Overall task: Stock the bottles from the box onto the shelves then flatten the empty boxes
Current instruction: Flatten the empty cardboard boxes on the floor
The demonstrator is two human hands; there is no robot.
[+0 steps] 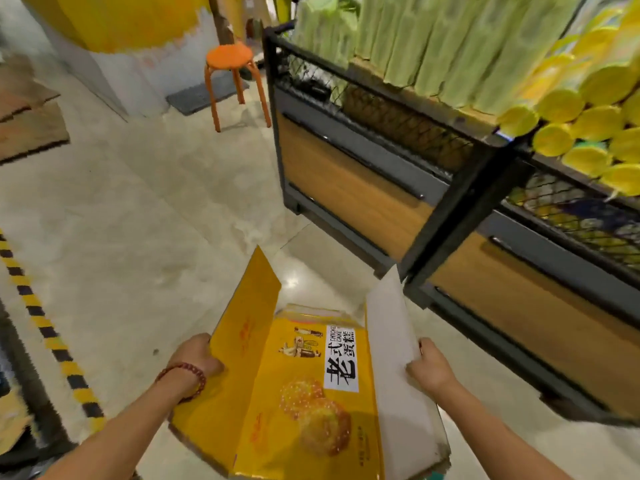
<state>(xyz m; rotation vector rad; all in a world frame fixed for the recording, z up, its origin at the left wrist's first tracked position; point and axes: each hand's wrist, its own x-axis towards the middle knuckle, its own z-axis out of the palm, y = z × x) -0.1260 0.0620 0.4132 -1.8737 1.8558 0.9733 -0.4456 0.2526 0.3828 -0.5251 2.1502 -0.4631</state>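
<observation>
Bright indoor light, floor (291, 282) glare, motion blur, wide-angle edge distortion.

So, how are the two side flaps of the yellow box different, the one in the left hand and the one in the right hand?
The left flap shows a yellow printed face; the right flap shows a plain white face. The left hand grips the left flap from outside, and the right hand grips the right flap's edge. Both flaps stand up from the same yellow box.

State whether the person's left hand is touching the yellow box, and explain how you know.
Touching. The head view shows the left hand gripping the edge of the yellow box at its raised left flap, with no gap.
</observation>
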